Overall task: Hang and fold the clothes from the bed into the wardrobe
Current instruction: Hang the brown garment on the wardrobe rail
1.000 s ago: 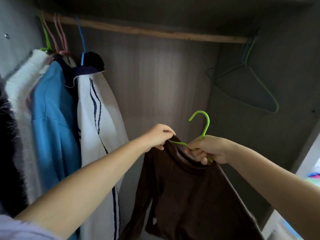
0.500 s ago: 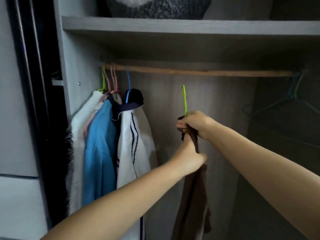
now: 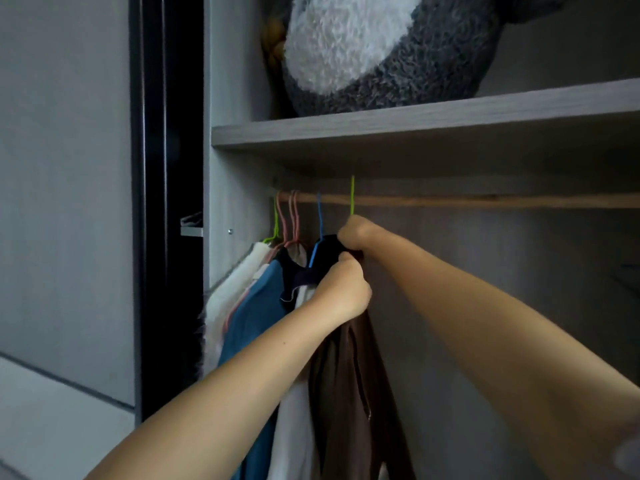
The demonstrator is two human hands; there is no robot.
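Both hands [image 3: 341, 292] gripping brown top [image 3: 353, 386], hung clothes [image 3: 256, 313] crowding left

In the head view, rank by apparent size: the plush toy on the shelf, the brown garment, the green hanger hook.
1. plush toy, cropped by the frame
2. brown garment, partly hidden by the left arm
3. green hanger hook

The toy's lead over the garment is unsure.

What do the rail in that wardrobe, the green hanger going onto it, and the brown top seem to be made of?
The rail looks like bare, matte, pale brown wood. The green hanger seems to be thin wire, probably plastic-coated given its bright even colour. The brown top is soft fabric that drapes in limp folds, possibly a knit.
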